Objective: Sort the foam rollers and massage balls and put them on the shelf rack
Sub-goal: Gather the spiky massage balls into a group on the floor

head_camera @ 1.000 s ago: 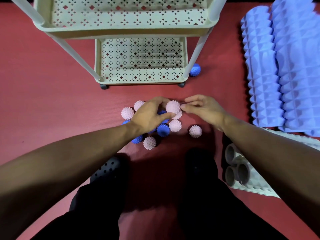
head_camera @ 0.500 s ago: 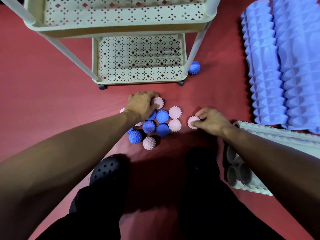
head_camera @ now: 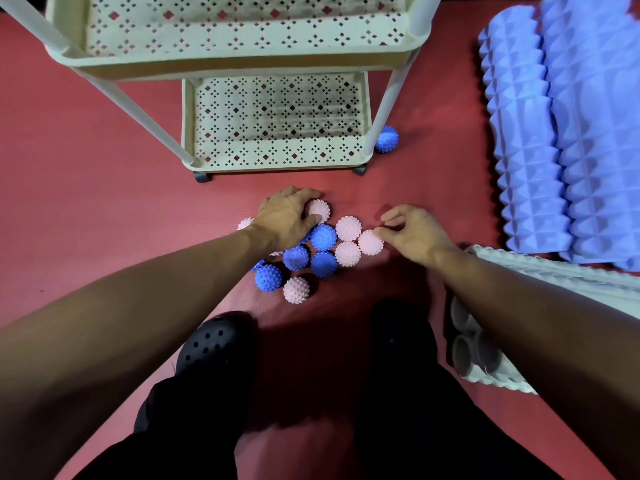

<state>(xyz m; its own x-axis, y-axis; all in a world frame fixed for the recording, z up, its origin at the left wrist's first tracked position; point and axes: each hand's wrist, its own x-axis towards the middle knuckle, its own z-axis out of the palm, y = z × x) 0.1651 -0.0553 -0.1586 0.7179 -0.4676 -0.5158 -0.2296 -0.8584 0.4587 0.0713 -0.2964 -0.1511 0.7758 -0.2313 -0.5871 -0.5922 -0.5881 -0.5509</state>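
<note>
A cluster of spiky massage balls lies on the red mat (head_camera: 104, 202) in front of the cream shelf rack (head_camera: 277, 166). Several are blue, like one blue ball (head_camera: 323, 237) in the middle, and several are pink. My left hand (head_camera: 287, 216) curls over a pink ball (head_camera: 320, 209) at the cluster's far edge, thumb and fingers around it. My right hand (head_camera: 412, 230) has loosely bent fingers whose tips touch the right side of another pink ball (head_camera: 370, 242), which rests on the mat. Both rack shelves in view hold nothing.
A lone blue ball (head_camera: 386, 139) sits by the rack's right leg. Two purple foam rollers (head_camera: 519, 133) lie at the right, and white rollers (head_camera: 554, 271) with open ends lie under my right forearm. My black clog (head_camera: 214, 341) is just behind the balls.
My left hand set a lifted pink ball down at the cluster's far edge. My right hand went to the stray pink ball on the right and slid it left against the cluster.
</note>
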